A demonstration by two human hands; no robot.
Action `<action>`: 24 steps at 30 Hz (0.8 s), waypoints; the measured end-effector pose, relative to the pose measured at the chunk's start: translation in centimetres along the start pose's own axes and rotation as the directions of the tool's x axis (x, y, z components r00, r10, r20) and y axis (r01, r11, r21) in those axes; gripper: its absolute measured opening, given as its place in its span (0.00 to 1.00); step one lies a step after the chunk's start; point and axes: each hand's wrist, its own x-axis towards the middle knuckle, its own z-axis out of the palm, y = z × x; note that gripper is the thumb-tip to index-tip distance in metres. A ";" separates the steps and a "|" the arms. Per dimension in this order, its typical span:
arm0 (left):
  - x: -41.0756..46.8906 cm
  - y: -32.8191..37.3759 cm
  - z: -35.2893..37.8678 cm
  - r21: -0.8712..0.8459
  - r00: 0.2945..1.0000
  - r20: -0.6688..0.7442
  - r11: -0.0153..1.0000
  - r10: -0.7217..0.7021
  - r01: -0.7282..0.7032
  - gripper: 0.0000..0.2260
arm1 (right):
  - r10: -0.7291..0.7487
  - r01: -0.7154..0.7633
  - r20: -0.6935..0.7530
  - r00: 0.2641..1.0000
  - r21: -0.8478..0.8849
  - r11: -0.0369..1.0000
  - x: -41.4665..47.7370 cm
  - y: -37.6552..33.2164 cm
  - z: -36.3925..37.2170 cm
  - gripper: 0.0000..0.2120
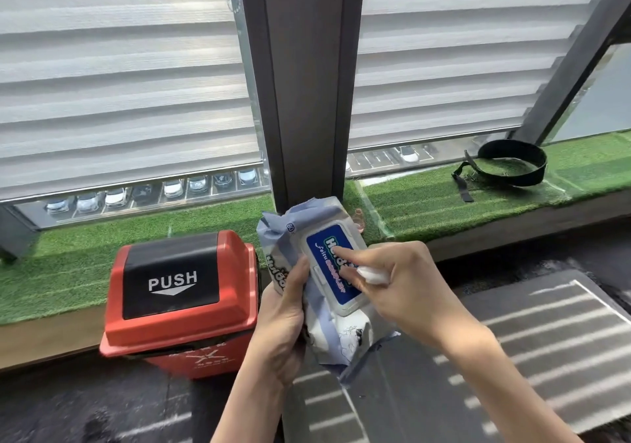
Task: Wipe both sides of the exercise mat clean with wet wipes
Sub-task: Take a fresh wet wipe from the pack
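A soft pack of wet wipes with a white lid and blue label is held upright in front of me. My left hand grips the pack's left side from below. My right hand holds a bunched white wipe in its curled fingers while its index finger presses on the pack's closed lid. The grey exercise mat lies on the dark floor at the lower right, striped by sunlight.
A red bin with a black "PUSH" flap stands on the floor to the left of the pack. Behind it runs a window ledge covered in green turf, with a black strap loop on its right part. A dark window post rises at centre.
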 end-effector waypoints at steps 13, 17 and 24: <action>2.0 -3.6 0.8 0.091 1.000 -0.001 0.996 -0.026 0.026 0.17 | 0.312 -0.335 0.137 0.940 0.533 0.777 0.5 3.9 -1.9 0.16; 4.5 -4.5 0.6 0.110 0.990 -0.129 0.991 -0.059 0.073 0.22 | 0.310 -0.437 0.333 0.891 0.813 0.385 2.1 7.9 -1.8 0.18; 11.6 -4.3 -3.5 -0.051 0.944 -0.243 0.975 -0.223 0.217 0.24 | 0.447 -0.511 0.409 0.796 0.849 0.133 6.2 14.3 3.9 0.14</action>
